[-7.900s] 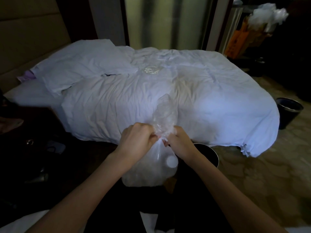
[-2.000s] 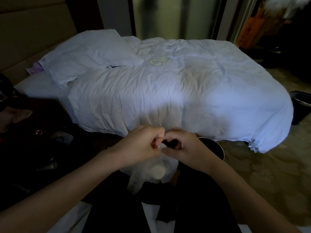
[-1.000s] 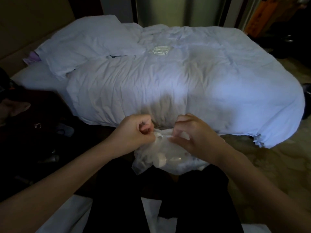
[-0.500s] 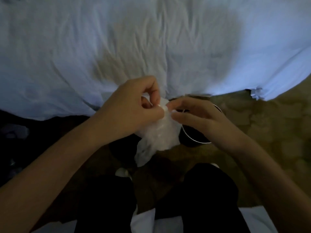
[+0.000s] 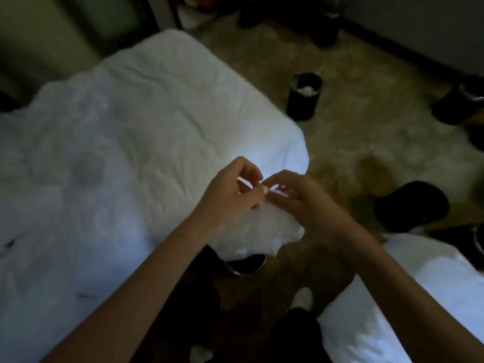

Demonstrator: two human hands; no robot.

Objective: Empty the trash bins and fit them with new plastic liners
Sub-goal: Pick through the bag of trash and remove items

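Note:
A clear plastic trash bag [image 5: 258, 231] with rubbish inside hangs between my hands over the floor beside the bed. My left hand [image 5: 230, 192] pinches the twisted neck of the bag from the left. My right hand [image 5: 298, 197] pinches the same neck from the right, fingers curled. Just below the bag stands a black trash bin [image 5: 246, 264]; only part of its rim shows. A second black bin [image 5: 305, 96] stands on the floor past the bed corner, with white rubbish inside.
A bed with a white duvet [image 5: 117, 158] fills the left. Another white bed corner [image 5: 408, 297] lies at the lower right. More dark bins [image 5: 411, 205] [image 5: 458, 104] stand on the patterned floor at the right. My white shoe [image 5: 302, 297] is below.
My view has swung to the right, bringing the floor and more bins into sight. Both hands have kept their hold on the bag's neck while working on it.

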